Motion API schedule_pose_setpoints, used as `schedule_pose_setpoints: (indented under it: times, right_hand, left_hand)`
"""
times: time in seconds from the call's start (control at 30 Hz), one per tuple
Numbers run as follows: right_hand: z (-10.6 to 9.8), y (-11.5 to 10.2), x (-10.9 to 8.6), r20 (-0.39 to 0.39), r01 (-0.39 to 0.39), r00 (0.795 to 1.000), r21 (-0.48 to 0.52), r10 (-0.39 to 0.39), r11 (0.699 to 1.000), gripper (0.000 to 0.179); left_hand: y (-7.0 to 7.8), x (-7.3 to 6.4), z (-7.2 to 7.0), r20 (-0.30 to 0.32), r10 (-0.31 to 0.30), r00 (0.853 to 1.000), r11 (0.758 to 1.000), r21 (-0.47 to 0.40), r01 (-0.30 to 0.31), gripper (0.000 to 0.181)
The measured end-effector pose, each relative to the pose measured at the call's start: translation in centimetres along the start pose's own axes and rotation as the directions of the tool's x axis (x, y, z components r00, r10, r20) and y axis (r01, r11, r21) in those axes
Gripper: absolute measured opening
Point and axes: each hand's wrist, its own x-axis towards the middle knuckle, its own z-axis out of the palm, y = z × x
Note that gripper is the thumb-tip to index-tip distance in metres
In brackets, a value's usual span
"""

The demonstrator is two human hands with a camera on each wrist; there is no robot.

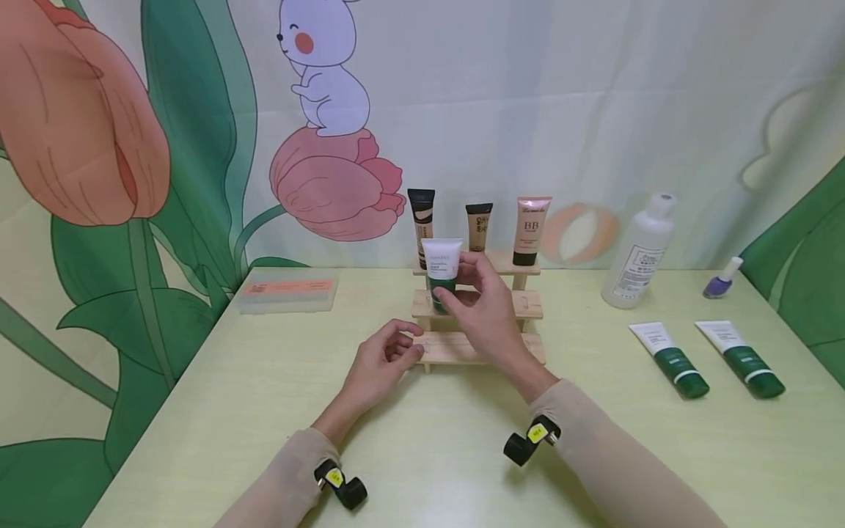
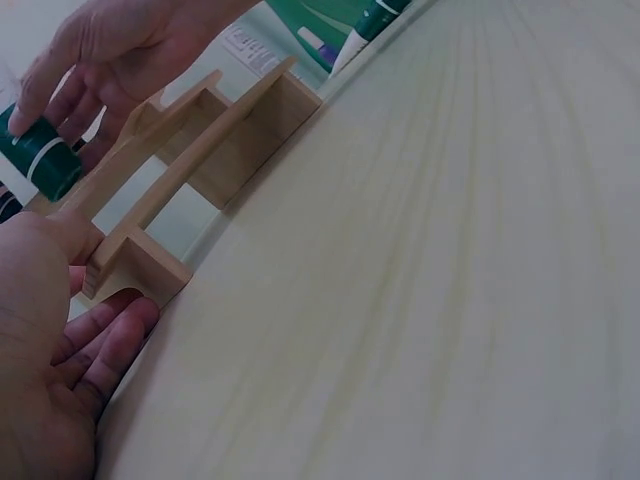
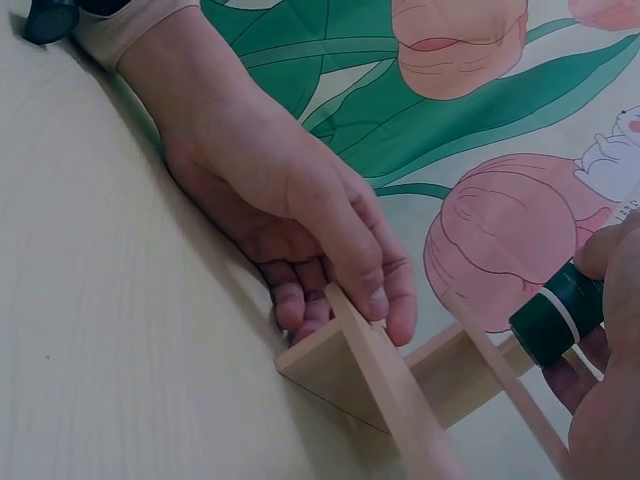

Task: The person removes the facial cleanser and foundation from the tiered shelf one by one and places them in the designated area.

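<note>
Holding: my right hand [image 1: 485,308] pinches a white-and-green tube [image 1: 443,260] upright, green end down, in front of the middle tier [image 1: 532,305] of the wooden rack [image 2: 245,150]; I cannot tell whether it touches the wood.
Left hand [image 1: 378,361]: mine grips the left end of the lowest tier [image 1: 457,350].
Top tier [image 1: 505,265]: three cosmetic tubes [image 1: 532,229] stand.
Table [image 1: 429,455], my right: two matching tubes [image 1: 672,361] lie near a white bottle [image 1: 639,253].

Head view is bright, evenly lit and fairly sharp, with soft shadow below the right sleeve [image 1: 614,447] and a pale sheen on the tabletop [image 1: 449,455]; both wrist views dimmer, greyer, lower in contrast, softer in detail, dark shadow edging the left hand [image 3: 290,200] in the right one.
</note>
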Motion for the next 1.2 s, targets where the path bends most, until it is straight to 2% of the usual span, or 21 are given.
schedule_pose_setpoints:
  times: [0.37,0.67,0.93,1.2]
  right_hand:
    - [-3.8,-1.4,-0.2,-0.068,0.030,0.997,-0.015,-0.031,0.999,0.053]
    - [-8.1,-2.5,-0.4,-0.140,0.110,0.984,-0.015,-0.111,0.994,0.050]
    - [-12.5,-4.2,-1.0,-0.214,0.097,0.970,-0.105,-0.118,0.990,0.052]
    - [-15.8,-4.6,-1.5,-0.294,0.084,0.947,-0.167,-0.131,0.982,0.052]
  left_hand:
    - [-0.1,0.0,0.0,-0.002,-0.003,1.000,1.000,0.005,0.003,0.023]
    - [-0.1,0.0,0.1,-0.003,-0.008,1.000,1.000,0.009,0.008,0.022]
    - [-0.2,0.1,0.2,-0.002,-0.005,1.000,1.000,0.015,0.005,0.022]
    - [-0.1,0.1,0.2,-0.011,-0.019,1.000,1.000,0.014,0.019,0.023]
